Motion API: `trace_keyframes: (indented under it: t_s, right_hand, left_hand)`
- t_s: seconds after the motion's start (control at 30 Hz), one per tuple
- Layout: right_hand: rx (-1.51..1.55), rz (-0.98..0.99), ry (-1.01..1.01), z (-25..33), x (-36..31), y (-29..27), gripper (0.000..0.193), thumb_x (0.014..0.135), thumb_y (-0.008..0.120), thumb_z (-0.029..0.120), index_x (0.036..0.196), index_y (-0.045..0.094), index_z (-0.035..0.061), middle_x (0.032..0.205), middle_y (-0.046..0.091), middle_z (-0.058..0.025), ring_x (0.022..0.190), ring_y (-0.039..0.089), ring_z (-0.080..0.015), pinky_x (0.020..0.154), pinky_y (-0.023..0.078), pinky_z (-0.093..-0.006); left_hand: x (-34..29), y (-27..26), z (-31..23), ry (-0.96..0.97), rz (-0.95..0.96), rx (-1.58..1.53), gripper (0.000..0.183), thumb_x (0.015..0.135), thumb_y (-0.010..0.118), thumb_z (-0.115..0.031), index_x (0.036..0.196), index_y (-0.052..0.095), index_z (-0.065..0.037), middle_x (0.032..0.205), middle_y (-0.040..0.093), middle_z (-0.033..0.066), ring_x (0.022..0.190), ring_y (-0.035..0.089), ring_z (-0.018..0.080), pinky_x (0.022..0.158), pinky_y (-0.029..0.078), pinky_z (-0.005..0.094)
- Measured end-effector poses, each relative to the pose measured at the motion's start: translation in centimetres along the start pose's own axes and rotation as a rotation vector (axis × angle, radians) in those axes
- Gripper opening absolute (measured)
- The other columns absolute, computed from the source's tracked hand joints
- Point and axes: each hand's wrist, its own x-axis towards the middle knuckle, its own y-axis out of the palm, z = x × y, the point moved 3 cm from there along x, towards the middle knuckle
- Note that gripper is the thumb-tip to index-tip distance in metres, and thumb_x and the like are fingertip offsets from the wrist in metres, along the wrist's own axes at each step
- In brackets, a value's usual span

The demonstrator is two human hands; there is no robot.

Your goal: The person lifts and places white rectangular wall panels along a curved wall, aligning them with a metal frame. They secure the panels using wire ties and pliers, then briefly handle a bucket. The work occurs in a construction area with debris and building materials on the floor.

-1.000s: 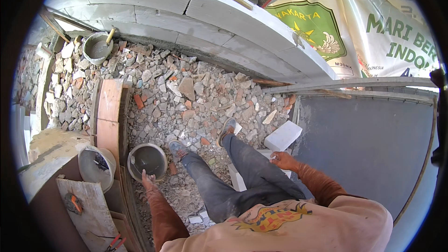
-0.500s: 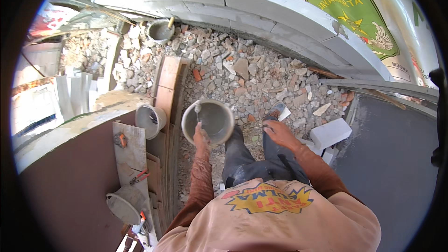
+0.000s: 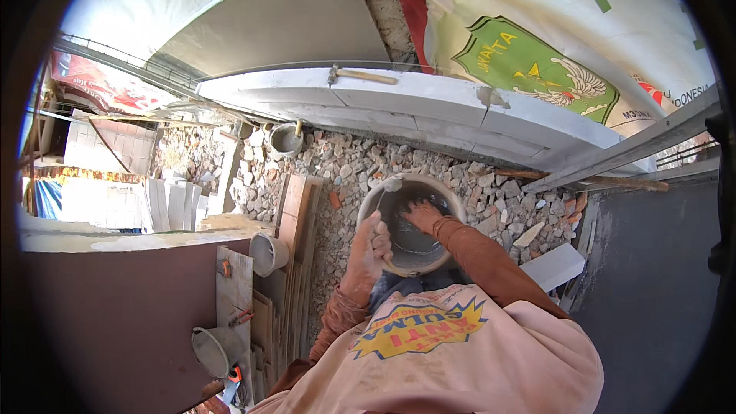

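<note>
A round, mortar-stained bucket [image 3: 418, 268] is held up in front of my body, its grey inside facing me. My left hand [image 3: 368, 253] is closed in a fist at its left side, gripping the thin wire handle, whose pale caked grip shows above the fist. Inside the bucket is my right hand [image 3: 422, 216], fingers spread and reaching down toward the grey inside. Whether the fingertips touch the bottom or some wet contents, I cannot tell. The bucket hides most of my legs.
Broken rubble [image 3: 345, 161] covers the ground. A low white block wall [image 3: 445, 96] curves ahead, with a hammer [image 3: 366, 76] on top. Planks [image 3: 295, 211] and a small white bucket [image 3: 268, 254] stand left. A white block [image 3: 553, 264] lies right, beside a dark grey surface [image 3: 652, 276].
The bucket has come up and to the right, closer to my body. My right hand has left my knee and gone into the bucket. The view has tilted upward.
</note>
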Motion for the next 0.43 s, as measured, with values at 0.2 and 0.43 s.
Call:
trace_keyframes:
  t_s: [0.2, 0.43]
  right_hand:
    - [0.029, -0.097, 0.126, -8.2, -6.1, 0.4, 0.063, 0.083, 0.07, 0.021, 0.141, 0.049, 0.0075, 0.135, 0.054, -0.0168, 0.133, 0.045, -0.0361, 0.108, 0.038, -0.0533]
    - [0.572, -0.307, 0.166, -8.9, -7.0, 8.3, 0.089, 0.076, 0.075, 0.045, 0.152, 0.036, 0.0198, 0.145, 0.049, -0.0176, 0.138, 0.04, -0.0395, 0.115, 0.032, -0.0526]
  left_hand:
    - [3.4, 10.3, 2.6, -0.087, 0.176, 0.167, 0.035, 0.092, 0.063, -0.05, 0.077, 0.051, -0.021, 0.06, 0.034, -0.0127, 0.049, 0.03, 0.0027, 0.051, 0.028, 0.0223]
    - [5.8, 17.0, 3.6, -0.132, 0.327, 0.345, 0.035, 0.089, 0.069, -0.046, 0.075, 0.048, -0.021, 0.06, 0.032, -0.0135, 0.048, 0.027, 0.0015, 0.045, 0.022, 0.0215]
